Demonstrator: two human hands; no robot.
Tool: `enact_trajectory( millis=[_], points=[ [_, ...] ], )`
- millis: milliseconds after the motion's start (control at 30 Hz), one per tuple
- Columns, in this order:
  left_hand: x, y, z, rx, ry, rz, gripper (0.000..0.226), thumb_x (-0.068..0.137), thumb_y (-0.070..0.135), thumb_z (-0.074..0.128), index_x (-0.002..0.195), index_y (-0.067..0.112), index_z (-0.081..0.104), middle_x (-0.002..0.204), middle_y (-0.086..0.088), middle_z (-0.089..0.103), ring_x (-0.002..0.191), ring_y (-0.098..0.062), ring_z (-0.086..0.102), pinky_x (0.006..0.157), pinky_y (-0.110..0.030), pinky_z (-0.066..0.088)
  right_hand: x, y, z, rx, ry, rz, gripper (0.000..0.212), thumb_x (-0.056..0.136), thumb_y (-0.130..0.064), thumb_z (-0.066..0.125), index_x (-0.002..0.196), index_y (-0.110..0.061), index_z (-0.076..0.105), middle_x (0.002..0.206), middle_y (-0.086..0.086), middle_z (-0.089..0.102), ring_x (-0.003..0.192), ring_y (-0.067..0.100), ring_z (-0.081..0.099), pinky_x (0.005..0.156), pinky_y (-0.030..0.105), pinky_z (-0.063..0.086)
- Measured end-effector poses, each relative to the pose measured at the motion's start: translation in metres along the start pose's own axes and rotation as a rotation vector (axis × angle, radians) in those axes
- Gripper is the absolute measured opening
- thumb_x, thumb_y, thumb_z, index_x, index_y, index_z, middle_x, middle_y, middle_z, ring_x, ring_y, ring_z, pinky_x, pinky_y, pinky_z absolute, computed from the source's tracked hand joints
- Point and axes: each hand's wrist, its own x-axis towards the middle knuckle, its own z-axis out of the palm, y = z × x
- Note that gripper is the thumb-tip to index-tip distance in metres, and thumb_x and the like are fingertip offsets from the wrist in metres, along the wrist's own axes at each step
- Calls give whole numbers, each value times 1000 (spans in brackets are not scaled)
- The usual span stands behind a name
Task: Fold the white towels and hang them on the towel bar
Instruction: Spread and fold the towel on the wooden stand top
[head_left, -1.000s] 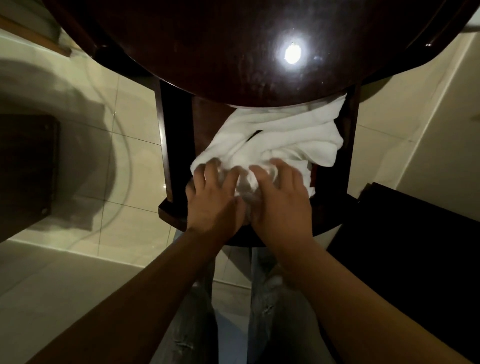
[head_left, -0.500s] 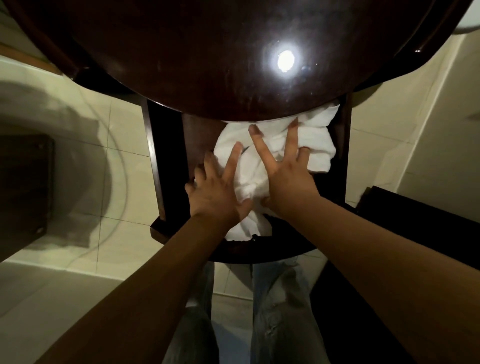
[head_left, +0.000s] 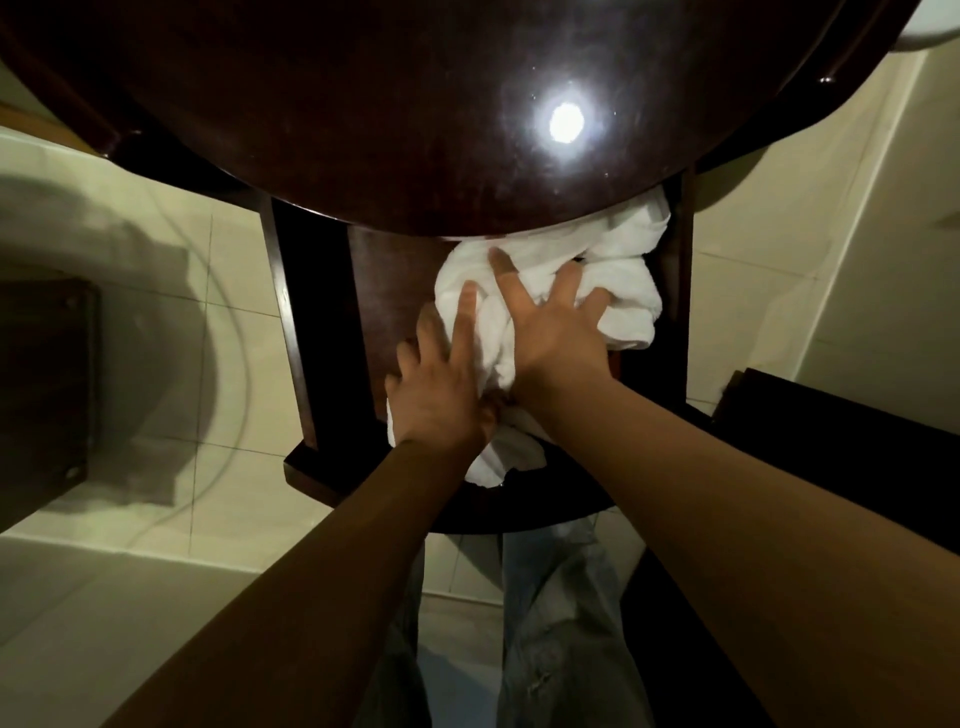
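Observation:
A crumpled white towel (head_left: 623, 291) lies bunched on the dark wooden lower shelf (head_left: 395, 280) beneath a round dark tabletop (head_left: 395, 114), its far end hidden under the top's edge. My left hand (head_left: 441, 384) rests flat on the towel's near left part, fingers spread. My right hand (head_left: 550, 322) presses on the middle of the bundle with fingers splayed wide. Neither hand closes around the cloth. A tail of towel (head_left: 498, 457) hangs over the shelf's front edge. No towel bar is in view.
The shelf sits between two dark upright legs (head_left: 291, 332). Pale floor tiles (head_left: 156, 291) spread to the left, with a dark wooden object (head_left: 41, 395) at the far left. A dark piece of furniture (head_left: 831, 447) stands at the right. My jeans-clad legs (head_left: 550, 613) are below.
Both hands slid from the towel's near edge further in and to the right, opening from curled to splayed. The towel is pushed into a tighter bundle toward the right leg.

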Motion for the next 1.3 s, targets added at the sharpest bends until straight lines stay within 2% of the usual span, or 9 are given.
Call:
enact_trajectory(
  millis=[100, 200, 333, 533, 700, 900, 1067, 1200, 1300],
  points=[
    [0, -2, -2, -66, 4, -8, 126, 73, 49, 79, 153, 37, -18, 155, -12, 20, 130, -40, 39, 97, -55, 46, -2, -1, -8, -5, -31, -9, 130, 62, -56, 84, 155, -45, -7, 156, 26, 8, 136, 55, 20, 102, 62, 44],
    [0, -4, -5, -122, -17, 19, 125, 74, 47, 78, 151, 41, -20, 153, -10, 23, 130, -40, 39, 98, -56, 47, -2, 2, -12, 83, -11, 6, 99, 74, -33, 79, 151, -43, 17, 153, 22, 10, 133, 54, 21, 100, 56, 48],
    [0, -3, -9, -193, 1, 57, 114, 82, 44, 72, 147, 53, -21, 150, -7, 29, 124, -41, 43, 90, -55, 52, -5, 2, -7, 89, 27, 20, 67, 88, -30, 65, 145, -37, 31, 148, 21, 20, 133, 52, 24, 102, 53, 43],
    [-6, -13, -14, -233, 35, 171, 101, 83, 33, 66, 146, 60, -8, 145, -5, 34, 120, -39, 46, 85, -53, 54, -16, 15, 0, -27, 99, -69, 64, 88, -26, 65, 145, -30, 35, 139, 14, 41, 128, 40, 24, 114, 53, 28],
    [-23, -18, -25, -178, 48, 279, 101, 82, 34, 67, 149, 58, -4, 144, -3, 35, 121, -34, 44, 76, -49, 57, -34, 22, -1, 66, 118, -46, 58, 86, -34, 66, 139, -31, 44, 132, 18, 47, 125, 46, 42, 101, 51, 41],
    [-38, -6, -85, -168, 253, 414, 105, 70, 23, 81, 153, 44, 21, 135, -5, 44, 114, -33, 50, 58, -38, 58, -81, 18, -56, 275, 367, -6, 45, 84, -30, 78, 126, -19, 63, 122, 23, 57, 105, 46, 56, 82, 53, 54],
    [-41, 11, -159, -163, 477, 529, 89, 76, 25, 75, 150, 42, 29, 133, -8, 55, 115, -31, 54, 62, -42, 60, -112, 16, -135, 351, 472, -51, 49, 90, -32, 69, 137, -29, 55, 138, 13, 46, 123, 34, 44, 97, 50, 48],
    [-34, 22, -229, -204, 751, 551, 76, 75, 13, 64, 144, 38, 44, 128, -5, 61, 105, -28, 58, 64, -34, 52, -116, 5, -205, 373, 640, -171, 40, 81, -36, 56, 120, -28, 60, 120, 14, 50, 105, 35, 49, 71, 47, 54],
    [-20, 28, -278, -216, 841, 509, 85, 69, 8, 66, 144, 41, 44, 127, -1, 58, 105, -25, 55, 54, -37, 51, -102, -8, -254, 307, 745, -229, 47, 77, -22, 74, 121, -25, 58, 125, 17, 47, 110, 38, 46, 70, 46, 55]
  ],
)
